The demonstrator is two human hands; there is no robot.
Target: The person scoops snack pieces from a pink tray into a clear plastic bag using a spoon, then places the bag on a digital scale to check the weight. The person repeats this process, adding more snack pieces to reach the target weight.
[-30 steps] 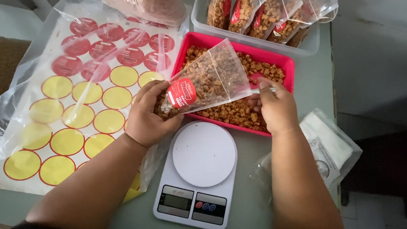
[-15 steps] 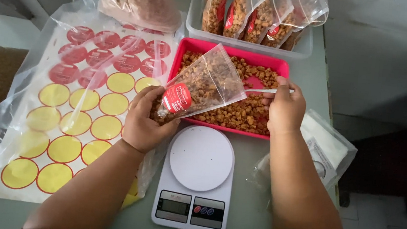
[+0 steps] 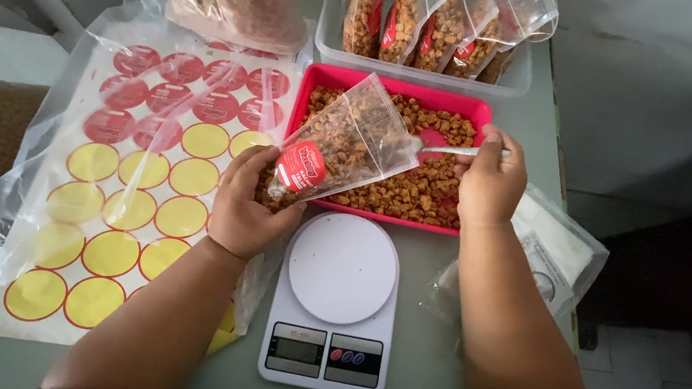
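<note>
— Where was the snack pouch [image 3: 342, 148], and how did it lie?

— Over the near-left corner of the red tray [image 3: 390, 86], above the kitchen scale [image 3: 334, 299]. Its long axis ran on a slant, closed labelled end low toward the left hand [image 3: 245, 202], open mouth up and right toward the spoon [image 3: 443, 149].

— And the fingers?

— The left hand's fingers were curled tight round the pouch's lower end. The right hand [image 3: 491, 179] had fingers pinched together on the spoon's handle, bowl pointing left at the pouch mouth, over the fried snack pieces [image 3: 414, 188].

— Anything beside them?

— A sheet of round red and yellow stickers [image 3: 122, 190] lay left.
</note>
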